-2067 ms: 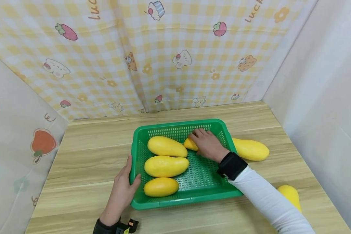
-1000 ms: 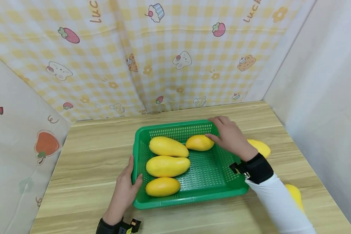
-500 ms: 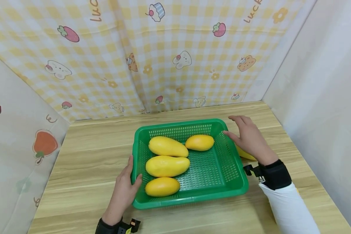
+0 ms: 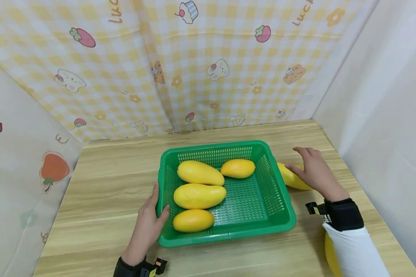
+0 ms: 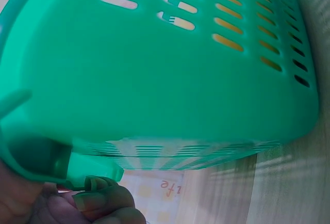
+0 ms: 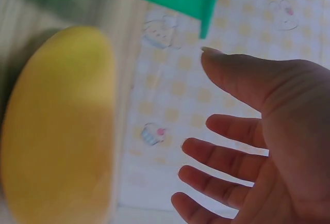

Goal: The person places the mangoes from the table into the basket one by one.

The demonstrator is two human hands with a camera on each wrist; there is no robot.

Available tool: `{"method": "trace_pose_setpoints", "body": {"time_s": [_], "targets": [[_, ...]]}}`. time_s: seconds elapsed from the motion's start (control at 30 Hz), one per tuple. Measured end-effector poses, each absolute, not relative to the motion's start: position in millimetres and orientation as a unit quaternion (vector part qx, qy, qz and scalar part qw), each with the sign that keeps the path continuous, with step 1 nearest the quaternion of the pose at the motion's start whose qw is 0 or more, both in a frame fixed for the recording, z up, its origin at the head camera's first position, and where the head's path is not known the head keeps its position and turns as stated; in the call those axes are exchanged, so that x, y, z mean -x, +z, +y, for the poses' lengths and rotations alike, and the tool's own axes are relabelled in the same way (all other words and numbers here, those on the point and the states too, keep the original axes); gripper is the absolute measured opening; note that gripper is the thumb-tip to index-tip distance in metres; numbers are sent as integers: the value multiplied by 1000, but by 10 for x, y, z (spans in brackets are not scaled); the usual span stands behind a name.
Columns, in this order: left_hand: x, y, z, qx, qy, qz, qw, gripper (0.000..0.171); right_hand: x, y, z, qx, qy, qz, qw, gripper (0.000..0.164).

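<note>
A green plastic basket [image 4: 228, 235] stands on the table with several yellow mangoes inside: a column of three at the left, including the middle mango [image 4: 199, 196], and a shorter, deeper yellow mango [image 4: 237, 169] at the back right. My left hand [image 4: 147, 221] grips the basket's left rim; in the left wrist view the fingers [image 5: 111, 201] curl at its edge. Just right of the basket lies another mango [image 4: 292, 180]. My right hand [image 4: 313, 169] hovers over it with spread fingers, holding nothing. The right wrist view shows a gap between palm and mango [image 6: 62, 131].
Another yellow fruit [image 4: 331, 254] lies near the front right, partly hidden under the right sleeve [image 4: 358, 250]. A checked cloth [image 4: 194, 77] hangs behind the wooden table [image 4: 107, 192], and a pale wall [image 4: 384, 115] borders the right side.
My right hand has let go of the back-right mango in the basket, lifted over the right rim and moved right to the mango outside. The left hand stays on the rim.
</note>
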State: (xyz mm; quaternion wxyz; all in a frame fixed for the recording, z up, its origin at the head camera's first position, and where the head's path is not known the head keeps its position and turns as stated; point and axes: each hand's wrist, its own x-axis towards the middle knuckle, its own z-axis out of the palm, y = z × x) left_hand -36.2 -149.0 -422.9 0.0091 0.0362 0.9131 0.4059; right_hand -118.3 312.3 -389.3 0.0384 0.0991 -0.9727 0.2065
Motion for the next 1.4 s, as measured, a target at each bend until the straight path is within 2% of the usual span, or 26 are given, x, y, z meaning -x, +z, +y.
{"method": "trace_pose_setpoints", "body": {"time_s": [0.37, 0.73, 1.23, 1.4], "targets": [[360, -4209, -1485, -31, 408, 912, 9, 73, 1157, -4116, 3312, -85, 167, -981, -50, 80], [358, -4235, -1484, -33, 410, 911, 5, 73, 1196, -4230, 3275, -110, 159, -978, -83, 76], [347, -4218, -1491, -32, 414, 910, 10, 73, 1259, -4258, 3189, -52, 149, -983, -97, 76], [352, -4223, -1494, -34, 414, 910, 6, 73, 1255, -4122, 3194, -52, 160, -983, -69, 75]]}}
